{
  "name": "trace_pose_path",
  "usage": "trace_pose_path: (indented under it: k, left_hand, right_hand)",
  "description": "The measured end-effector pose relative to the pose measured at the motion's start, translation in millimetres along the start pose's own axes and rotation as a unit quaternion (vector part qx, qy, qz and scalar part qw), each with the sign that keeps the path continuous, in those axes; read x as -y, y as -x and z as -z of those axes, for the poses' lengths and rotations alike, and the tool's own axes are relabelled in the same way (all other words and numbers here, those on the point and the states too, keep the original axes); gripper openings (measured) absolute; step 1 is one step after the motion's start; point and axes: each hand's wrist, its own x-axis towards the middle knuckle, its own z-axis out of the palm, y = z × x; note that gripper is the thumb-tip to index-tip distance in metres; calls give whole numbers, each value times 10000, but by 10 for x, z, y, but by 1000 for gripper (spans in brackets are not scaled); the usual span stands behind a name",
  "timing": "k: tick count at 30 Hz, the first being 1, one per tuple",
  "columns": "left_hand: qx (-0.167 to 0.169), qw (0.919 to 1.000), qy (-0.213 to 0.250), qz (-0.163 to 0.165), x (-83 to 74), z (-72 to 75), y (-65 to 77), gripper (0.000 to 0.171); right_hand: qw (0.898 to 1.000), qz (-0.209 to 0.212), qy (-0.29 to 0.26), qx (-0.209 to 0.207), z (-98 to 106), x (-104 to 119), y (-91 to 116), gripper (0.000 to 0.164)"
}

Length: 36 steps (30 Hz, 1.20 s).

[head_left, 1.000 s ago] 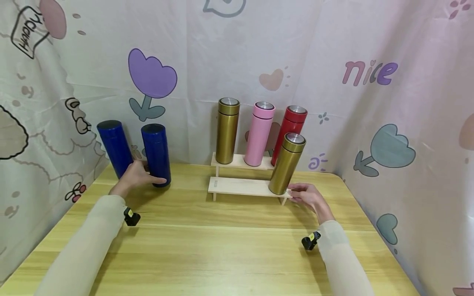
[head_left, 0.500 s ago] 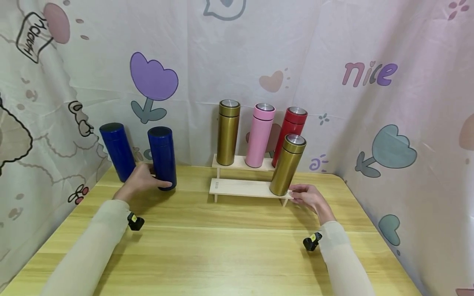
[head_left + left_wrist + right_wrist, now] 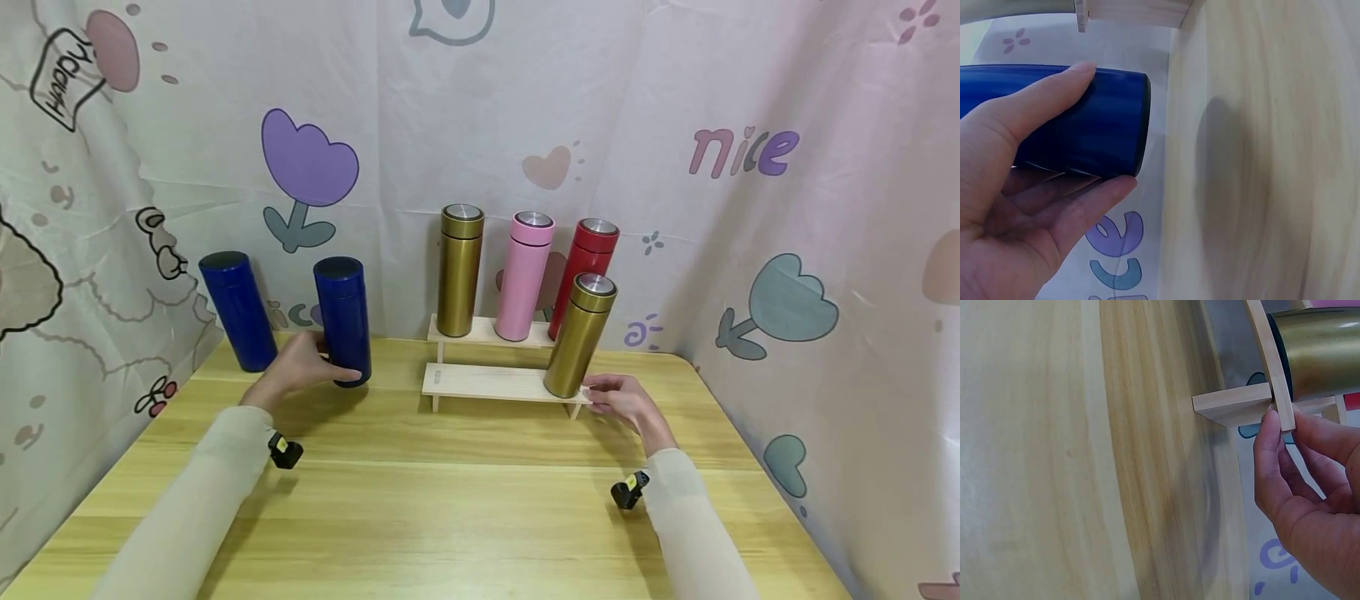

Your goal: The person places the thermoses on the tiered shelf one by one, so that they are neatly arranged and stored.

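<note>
My left hand (image 3: 298,365) grips a blue thermos bottle (image 3: 345,321) near its base, thumb on one side and fingers on the other. In the left wrist view the bottle's dark base (image 3: 1144,125) hangs apart from the table, which carries its shadow. My right hand (image 3: 628,406) pinches the right end of the lower shelf (image 3: 487,381) of a two-tier wooden rack, thumb and fingertips on the board in the right wrist view. A gold thermos (image 3: 579,337) stands at that end of the lower shelf.
On the upper shelf (image 3: 483,331) stand another gold thermos (image 3: 461,275), a pink one (image 3: 523,279) and a red one (image 3: 583,271). A second blue thermos (image 3: 240,312) is left of my left hand. A patterned curtain (image 3: 405,125) hangs behind the table (image 3: 450,508).
My left hand has moved to the right with the blue thermos, away from the other blue one. The right hand keeps its hold on the shelf end.
</note>
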Motion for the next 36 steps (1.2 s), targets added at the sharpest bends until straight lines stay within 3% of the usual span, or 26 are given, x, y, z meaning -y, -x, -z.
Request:
trace_pose_path:
  k: [8,14,20,29,36]
  left_hand:
    - [-31,9997,155,-175,-90,-46,-43,79]
    - [-23,9975,508,-493,-184,-78,-67,87]
    - [-61,9983,275,-514,-270,-73,-61,79]
    - [315,9987,218,-324,-445,-73,-38,82]
    - [633,9960,435,-467,-568,-109,-58,75]
  right_hand:
    - [9999,-86,20,-60,-7,10,11,47]
    - [9999,-67,16,-96,-7,11,5,46]
    - [10000,-41,8,-60,-9,11,7,47]
    - [9999,12,-158,-28,-8,-6,30,49]
    - [9999,-21,-58,-80,-12,-3,14,46]
